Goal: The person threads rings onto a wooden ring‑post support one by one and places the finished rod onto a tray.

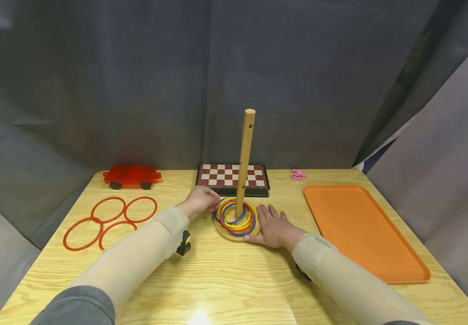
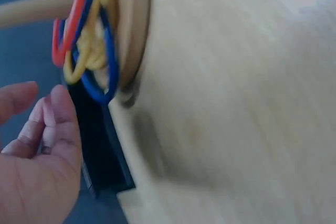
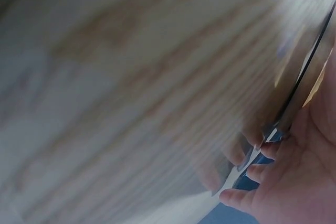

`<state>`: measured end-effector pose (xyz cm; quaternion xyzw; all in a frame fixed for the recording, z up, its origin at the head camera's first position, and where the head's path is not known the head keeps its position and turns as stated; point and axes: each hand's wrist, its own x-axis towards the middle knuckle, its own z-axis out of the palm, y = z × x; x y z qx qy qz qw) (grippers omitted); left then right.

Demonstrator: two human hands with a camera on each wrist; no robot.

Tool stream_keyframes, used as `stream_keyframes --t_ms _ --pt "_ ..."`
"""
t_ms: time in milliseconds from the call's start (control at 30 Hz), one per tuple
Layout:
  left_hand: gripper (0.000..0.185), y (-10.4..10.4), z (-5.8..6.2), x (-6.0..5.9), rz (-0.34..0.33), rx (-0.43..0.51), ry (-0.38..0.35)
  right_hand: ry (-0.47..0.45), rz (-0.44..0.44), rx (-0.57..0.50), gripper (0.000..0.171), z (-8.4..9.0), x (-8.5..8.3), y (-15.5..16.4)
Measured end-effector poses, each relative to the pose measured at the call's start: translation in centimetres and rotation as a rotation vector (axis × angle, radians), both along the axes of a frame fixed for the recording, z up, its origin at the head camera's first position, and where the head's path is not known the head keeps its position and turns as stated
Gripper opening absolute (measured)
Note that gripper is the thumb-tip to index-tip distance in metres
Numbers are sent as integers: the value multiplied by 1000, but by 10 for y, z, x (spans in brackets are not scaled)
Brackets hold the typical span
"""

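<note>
A wooden peg (image 1: 246,153) rises from a round wooden base (image 1: 234,238) mid-table, leaning slightly right. Several red, yellow and blue rings (image 1: 239,234) lie loosely stacked around its foot. At the left of the stack is my left hand (image 1: 200,200), its fingers loosely bent. In the left wrist view the thumb and fingers of that hand (image 2: 44,166) are apart, just short of the rings (image 2: 109,51), with nothing between them. My right hand (image 1: 275,229) rests with spread, straight fingers at the right edge of the base; its palm side (image 3: 299,177) shows in the right wrist view.
Several red rings (image 1: 76,248) lie on the left of the table, below a red toy car (image 1: 131,175). A checkered game board (image 1: 213,177) is behind the peg. An orange tray (image 1: 363,230) lies on the right, with a small pink object (image 1: 298,174) beyond it.
</note>
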<state>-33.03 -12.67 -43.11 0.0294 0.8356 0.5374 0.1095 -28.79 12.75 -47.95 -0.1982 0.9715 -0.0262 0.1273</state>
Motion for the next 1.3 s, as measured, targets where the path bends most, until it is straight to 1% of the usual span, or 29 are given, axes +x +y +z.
stream_keyframes --t_ms 67,133,233,333,433,533,633,700,867,1000,1100,1233,1300 --pt "22 -10 6 -2 -4 43 19 -1 5 5 112 -2 -1 0" --pt "26 -22 15 -5 -4 87 36 5 10 -1 114 -5 -4 1" --pt "31 -46 31 -9 7 135 44 18 18 -9 116 -9 -5 2" --pt "33 -74 45 -9 21 150 56 22 20 -20 115 -9 -4 2" --pt "35 -105 52 -5 22 165 64 9 14 -8 116 -7 -2 2" --pt "37 -133 53 1 23 166 59 3 8 -12 114 -4 0 1" --pt "40 -159 51 8 17 154 62 0 3 -14 111 -1 2 1" --pt "41 -173 49 13 25 155 69 1 3 -23 110 0 3 0" --pt "34 -207 40 22 48 155 76 3 3 -20 111 -1 3 1" --pt "37 -236 28 31 61 91 59 10 11 -16 113 -8 -2 2" --pt "45 -254 16 38 70 22 45 12 10 -19 112 -7 -2 2" --pt "48 -269 1 47 71 -6 18 4 9 -15 110 1 1 1" --pt "48 -272 -5 51 71 -9 7 5 10 -14 110 1 1 1"
